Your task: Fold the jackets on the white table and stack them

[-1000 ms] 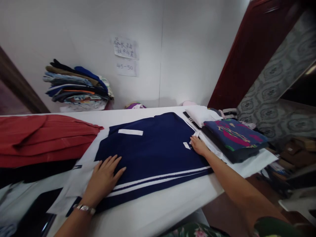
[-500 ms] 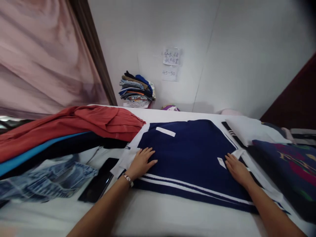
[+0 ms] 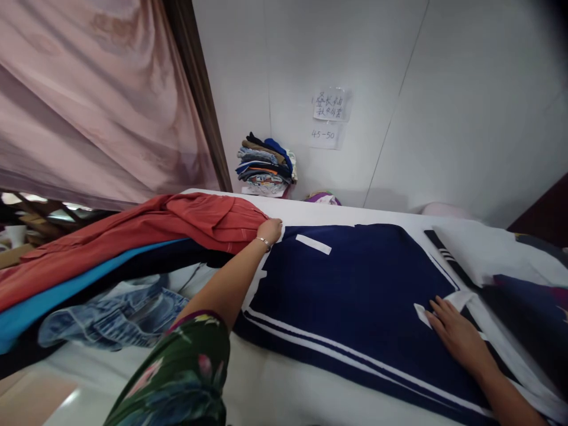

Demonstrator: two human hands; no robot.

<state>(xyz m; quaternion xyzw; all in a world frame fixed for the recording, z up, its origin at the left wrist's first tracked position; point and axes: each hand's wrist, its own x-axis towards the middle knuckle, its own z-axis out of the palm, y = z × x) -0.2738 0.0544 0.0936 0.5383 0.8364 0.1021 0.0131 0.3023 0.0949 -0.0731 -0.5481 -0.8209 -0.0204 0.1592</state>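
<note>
Over on the bench (image 3: 270, 378), a garment (image 3: 346, 296) lies between strewn clothes (image 3: 195, 222) at left and piled clothes (image 3: 470, 248) at right; behind, near the wall (image 3: 465, 106), rises a stack (image 3: 266, 165).

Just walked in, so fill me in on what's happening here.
A person has both hands at a navy garment with white stripes, laid out on a white table. The left hand is at its far left corner, beside red clothing. The right hand rests on its right side, by a white tag.
</note>
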